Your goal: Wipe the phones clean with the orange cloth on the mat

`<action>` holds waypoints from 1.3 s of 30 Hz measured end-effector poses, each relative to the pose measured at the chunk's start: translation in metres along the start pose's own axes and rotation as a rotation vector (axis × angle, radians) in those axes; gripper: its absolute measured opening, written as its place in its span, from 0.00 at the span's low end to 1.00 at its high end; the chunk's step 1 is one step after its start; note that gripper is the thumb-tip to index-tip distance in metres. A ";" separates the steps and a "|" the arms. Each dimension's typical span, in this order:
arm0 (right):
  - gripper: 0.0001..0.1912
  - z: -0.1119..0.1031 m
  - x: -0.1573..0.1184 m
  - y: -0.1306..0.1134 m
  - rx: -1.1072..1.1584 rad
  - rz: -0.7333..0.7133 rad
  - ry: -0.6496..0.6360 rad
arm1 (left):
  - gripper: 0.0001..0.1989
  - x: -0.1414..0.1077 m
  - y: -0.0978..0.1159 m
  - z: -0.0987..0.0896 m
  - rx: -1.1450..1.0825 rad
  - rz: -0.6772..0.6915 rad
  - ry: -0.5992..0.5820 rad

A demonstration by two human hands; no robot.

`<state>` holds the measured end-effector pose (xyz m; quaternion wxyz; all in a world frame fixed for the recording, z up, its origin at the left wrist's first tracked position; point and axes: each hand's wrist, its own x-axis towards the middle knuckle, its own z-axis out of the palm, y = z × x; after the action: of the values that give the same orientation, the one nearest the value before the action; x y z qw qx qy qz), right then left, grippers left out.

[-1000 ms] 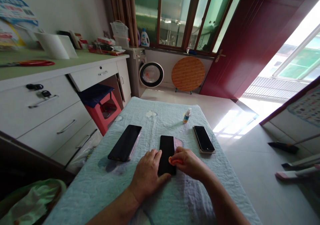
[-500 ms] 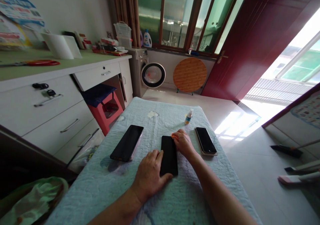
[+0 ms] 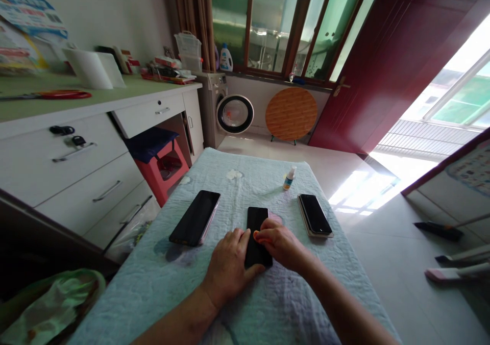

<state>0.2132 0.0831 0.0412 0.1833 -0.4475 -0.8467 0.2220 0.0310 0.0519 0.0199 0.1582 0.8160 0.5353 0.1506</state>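
Note:
A black phone [image 3: 257, 217] lies flat on the light blue quilted cover [image 3: 237, 181]. My left hand [image 3: 228, 263] grips its left edge, with the thumb along the near end. Pinched in my right hand [image 3: 282, 243] is a small orange cloth [image 3: 257, 236], which touches the middle of the phone's screen. To the left lies a larger dark phone [image 3: 196, 218]. A third phone [image 3: 316, 214], in a pale case, rests on the right. Beyond my right hand a small spray bottle [image 3: 289, 178] stands upright.
A pink stool [image 3: 168, 174] stands left of the covered surface, by the white drawers [image 3: 95, 181]. A paper roll [image 3: 90, 69] and red-handled scissors [image 3: 65, 95] are on the desk. A plastic-lined bin [image 3: 57, 304] sits at the lower left.
My right hand has moved with the orange cloth from the phone's far right corner toward me, onto the middle of the screen. My left hand stays in place.

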 end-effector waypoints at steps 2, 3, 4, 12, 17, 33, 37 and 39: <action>0.11 -0.001 -0.010 -0.006 0.029 -0.008 -0.051 | 0.38 0.000 0.000 0.001 0.010 0.007 0.007; 0.11 -0.002 -0.015 -0.009 0.042 -0.015 -0.070 | 0.38 0.000 0.000 0.001 0.014 0.008 0.008; 0.11 -0.003 -0.019 -0.010 0.053 -0.022 -0.085 | 0.38 0.000 0.000 0.001 0.017 0.007 0.008; 0.10 -0.010 -0.031 -0.001 0.045 0.025 -0.084 | 0.38 0.000 0.000 -0.003 0.009 0.019 -0.021; 0.10 -0.005 -0.017 0.022 0.027 0.122 0.082 | 0.38 0.000 0.000 -0.005 0.025 0.004 -0.046; 0.10 -0.007 -0.054 -0.015 0.044 0.121 -0.095 | 0.38 -0.001 0.000 -0.001 0.042 0.000 -0.025; 0.10 -0.008 -0.031 0.001 -0.016 0.131 -0.044 | 0.39 0.000 -0.002 -0.005 0.043 0.018 -0.067; 0.10 -0.010 -0.015 0.011 -0.048 0.151 0.007 | 0.39 0.000 -0.002 -0.007 0.036 0.026 -0.079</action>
<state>0.2337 0.0776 0.0414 0.1582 -0.5152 -0.8149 0.2134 0.0262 0.0534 0.0249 0.1627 0.8307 0.5207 0.1107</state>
